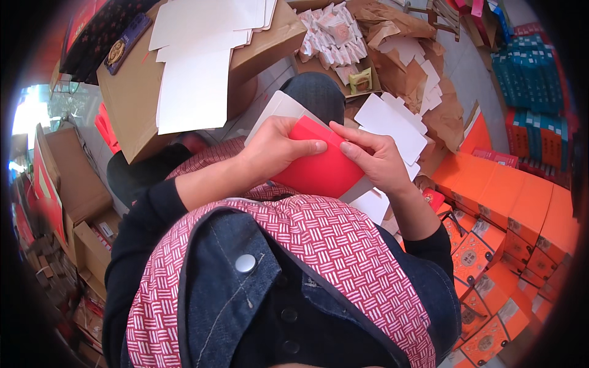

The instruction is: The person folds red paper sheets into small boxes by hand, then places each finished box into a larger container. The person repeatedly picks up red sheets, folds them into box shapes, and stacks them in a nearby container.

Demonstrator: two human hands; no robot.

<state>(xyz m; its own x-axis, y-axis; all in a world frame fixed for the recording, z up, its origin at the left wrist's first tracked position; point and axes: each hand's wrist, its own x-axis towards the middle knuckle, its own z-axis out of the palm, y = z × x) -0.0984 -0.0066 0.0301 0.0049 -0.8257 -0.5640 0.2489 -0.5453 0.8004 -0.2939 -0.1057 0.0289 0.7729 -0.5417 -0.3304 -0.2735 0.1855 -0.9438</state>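
Over my lap, both hands grip a red folded card sheet [319, 168] with creases along its upper edge. My left hand [276, 144] has its thumb lying on the red face and its fingers behind. On the right edge, my right hand [375, 153] pinches the sheet between thumb and fingers. A pale grey-white flap [283, 105] of card shows beyond the red part at the upper left; whether it is the same piece I cannot tell. White flat card blanks [392, 126] lie just past my right hand.
A cardboard box [132, 101] at upper left bears stacked white card blanks [196, 92] and a phone [127, 43]. Ahead, an open carton holds many small wrapped packets [331, 34]. Crumpled brown paper [451, 110] lies at upper right. Orange boxes [503, 190] are stacked at my right.
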